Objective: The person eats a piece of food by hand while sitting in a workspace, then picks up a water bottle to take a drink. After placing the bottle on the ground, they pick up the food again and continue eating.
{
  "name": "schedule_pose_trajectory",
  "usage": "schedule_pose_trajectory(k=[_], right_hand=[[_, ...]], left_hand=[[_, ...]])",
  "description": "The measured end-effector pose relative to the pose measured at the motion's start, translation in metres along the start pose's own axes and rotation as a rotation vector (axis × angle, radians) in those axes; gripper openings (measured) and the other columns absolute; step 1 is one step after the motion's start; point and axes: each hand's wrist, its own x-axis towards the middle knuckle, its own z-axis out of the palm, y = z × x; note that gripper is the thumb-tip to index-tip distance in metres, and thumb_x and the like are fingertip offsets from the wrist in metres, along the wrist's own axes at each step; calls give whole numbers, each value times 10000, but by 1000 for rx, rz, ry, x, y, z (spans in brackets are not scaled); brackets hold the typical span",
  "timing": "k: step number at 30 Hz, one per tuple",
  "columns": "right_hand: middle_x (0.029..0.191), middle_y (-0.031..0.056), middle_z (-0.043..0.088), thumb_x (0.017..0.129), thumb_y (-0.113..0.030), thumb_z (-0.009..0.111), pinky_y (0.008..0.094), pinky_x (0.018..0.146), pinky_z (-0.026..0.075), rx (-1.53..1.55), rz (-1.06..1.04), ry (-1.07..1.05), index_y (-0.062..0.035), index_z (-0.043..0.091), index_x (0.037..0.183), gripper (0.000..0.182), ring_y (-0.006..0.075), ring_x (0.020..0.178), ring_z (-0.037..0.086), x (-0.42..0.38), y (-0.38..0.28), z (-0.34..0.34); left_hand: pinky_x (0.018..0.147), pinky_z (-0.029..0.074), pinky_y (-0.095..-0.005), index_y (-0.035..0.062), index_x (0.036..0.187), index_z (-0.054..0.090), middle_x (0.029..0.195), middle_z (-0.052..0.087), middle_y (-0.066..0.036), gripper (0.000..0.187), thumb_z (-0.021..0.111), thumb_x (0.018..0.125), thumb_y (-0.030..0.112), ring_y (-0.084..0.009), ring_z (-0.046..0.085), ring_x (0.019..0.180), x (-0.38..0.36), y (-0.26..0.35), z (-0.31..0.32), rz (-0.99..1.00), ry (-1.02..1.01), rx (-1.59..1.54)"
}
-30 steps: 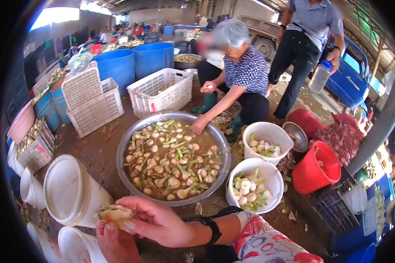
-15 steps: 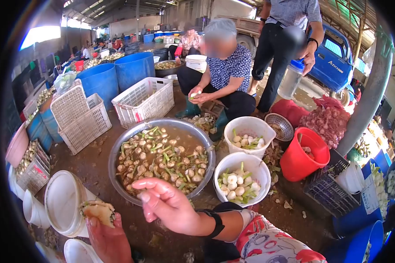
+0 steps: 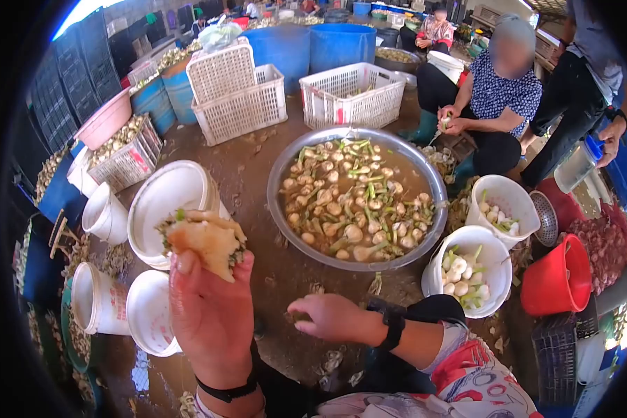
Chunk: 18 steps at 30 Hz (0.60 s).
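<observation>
My left hand (image 3: pixel 212 306) is raised at the lower left, its fingers closed on a piece of filled flatbread (image 3: pixel 205 244) with green filling at its edges. My right hand (image 3: pixel 327 318) hangs low in front of the basin, its fingers curled; something small and dark shows by the fingertips, too unclear to name. A wide metal basin (image 3: pixel 435 237) holds brownish water and many garlic bulbs (image 3: pixel 352 233) with green stems. Right of it, a white bucket (image 3: pixel 500 279) holds peeled white bulbs (image 3: pixel 460 275).
Behind the basin is a white crate (image 3: pixel 355 97). Empty white buckets (image 3: pixel 146 313) stand at left, a red bucket (image 3: pixel 557 279) at right. A seated co-worker (image 3: pixel 494 90) handles a bulb; a standing person (image 3: pixel 578 90) holds a clear jug (image 3: pixel 577 167).
The view has turned left and down. My left hand has risen with the flatbread, showing more of it. My right hand has dropped lower, its fingers now curled.
</observation>
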Motion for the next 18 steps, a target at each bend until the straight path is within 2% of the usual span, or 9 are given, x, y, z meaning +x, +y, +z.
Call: schedule_pose_trajectory(k=[4, 6, 8, 10, 12, 13, 15, 17, 18], right_hand=[[800, 143, 606, 745, -195, 516, 396, 687, 452, 77, 76, 49, -47, 608, 854, 205, 300, 775, 576, 15, 17, 3], [772, 144, 608, 729, -222, 506, 397, 668, 455, -42, 189, -137, -72, 628, 778, 200, 302, 764, 578, 29, 37, 4], [753, 131, 614, 719, -214, 495, 385, 648, 459, -6, 402, 19, -87, 629, 749, 187, 288, 742, 591, 54, 78, -1], [747, 137, 616, 734, -167, 496, 374, 636, 463, 52, 497, 357, -69, 629, 750, 166, 284, 729, 599, 78, 149, -19], [754, 148, 616, 747, -234, 508, 359, 669, 462, 43, 723, 469, -39, 621, 798, 231, 297, 738, 586, 77, 183, -49], [800, 166, 617, 766, -272, 463, 380, 698, 459, -398, 655, 95, -27, 622, 807, 295, 320, 783, 579, 78, 221, -53], [831, 191, 612, 780, -289, 424, 395, 718, 453, -364, 644, -15, -9, 624, 832, 348, 327, 832, 576, 74, 273, -25], [889, 205, 604, 794, -304, 395, 412, 745, 446, -441, 556, -358, -5, 631, 861, 387, 335, 872, 571, 70, 299, -2], [889, 205, 604, 794, -304, 395, 412, 745, 446, -436, 556, -358, -5, 631, 861, 387, 335, 872, 571, 70, 310, 2]], left_hand=[[796, 394, -351, 114, 1162, 452, 1147, 493, -35, 325, 441, 881, 276, -236, 474, 1030, 7, -1, -4, 1, -1, -12], [796, 394, -350, 115, 1166, 449, 1147, 493, -36, 326, 439, 882, 276, -235, 476, 1026, 8, 0, -4, -4, 53, 4], [790, 397, -343, 110, 1173, 440, 1143, 493, -38, 331, 438, 883, 268, -231, 479, 1013, 11, -1, -4, -16, 6, 6], [783, 401, -342, 110, 1177, 437, 1138, 495, -43, 334, 440, 882, 266, -230, 482, 1004, 15, -2, -4, -19, 20, -10], [776, 404, -341, 109, 1181, 433, 1133, 496, -49, 338, 442, 880, 264, -229, 485, 994, 17, -2, -6, -18, 34, -25], [779, 408, -343, 110, 1189, 427, 1131, 496, -57, 347, 443, 879, 263, -231, 487, 988, 18, -2, -8, -23, 53, -3], [782, 412, -345, 110, 1197, 420, 1129, 496, -65, 356, 445, 877, 263, -233, 489, 981, 20, -5, -15, -39, 83, 26], [806, 417, -362, 113, 1212, 409, 1136, 491, -82, 371, 443, 876, 266, -244, 489, 991, 25, -8, -23, -46, 123, 24], [806, 417, -362, 113, 1212, 409, 1136, 491, -82, 371, 443, 876, 266, -244, 489, 991, 27, -8, -27, -48, 123, 28]])
